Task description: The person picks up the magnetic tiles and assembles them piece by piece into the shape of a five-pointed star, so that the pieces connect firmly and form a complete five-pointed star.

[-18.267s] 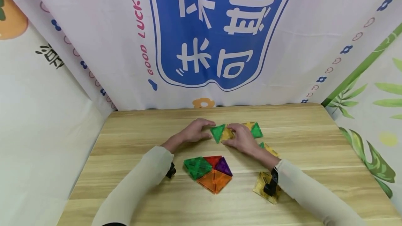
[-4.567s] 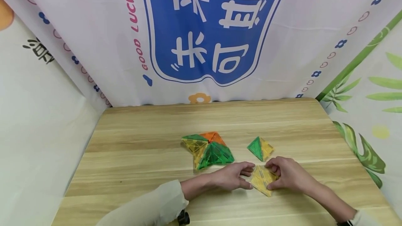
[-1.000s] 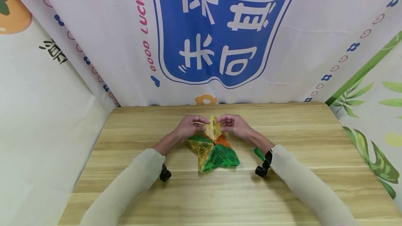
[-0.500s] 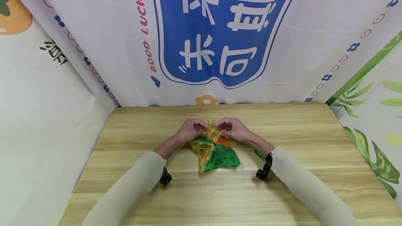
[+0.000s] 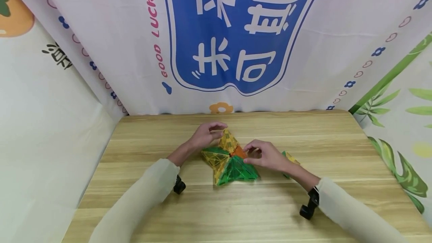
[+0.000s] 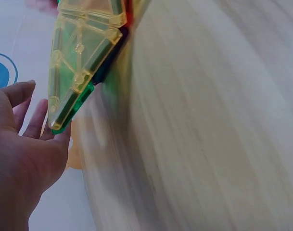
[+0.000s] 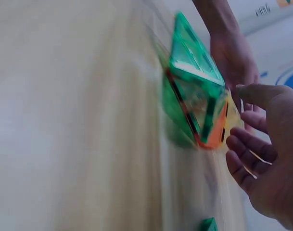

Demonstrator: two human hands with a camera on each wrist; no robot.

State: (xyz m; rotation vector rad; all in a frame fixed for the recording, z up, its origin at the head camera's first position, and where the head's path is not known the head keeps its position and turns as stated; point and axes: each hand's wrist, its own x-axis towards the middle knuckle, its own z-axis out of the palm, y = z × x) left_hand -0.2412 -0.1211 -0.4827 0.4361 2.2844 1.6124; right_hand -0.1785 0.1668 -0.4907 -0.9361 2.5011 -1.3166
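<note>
A star-shaped build of see-through magnetic tiles [image 5: 237,170] sits mid-table, with green, yellow and orange parts raised around a centre. Its back point is a folded pair of yellow tiles [image 5: 227,141]. At that tip is my left hand [image 5: 204,136], fingers loosely extended; in the left wrist view the fingertips lie right beside the yellow tile's [image 6: 83,53] pointed end. My right hand [image 5: 268,155] is at the right side near the orange tile [image 5: 239,152], fingers apart and gently bent. In the right wrist view nothing is between thumb and fingers, and green tiles [image 7: 194,53] stand just past them.
A joined green and yellow tile pair [image 5: 291,159] lies on the wooden table [image 5: 216,213] right of the star, partly behind my right forearm. A printed curtain [image 5: 135,96] hangs along the back edge.
The yellow pair, flat at the right 4.6 s ago, now forms the star's back point. In the last half second my right hand left it, moving right and nearer; the left stays at the tip.
</note>
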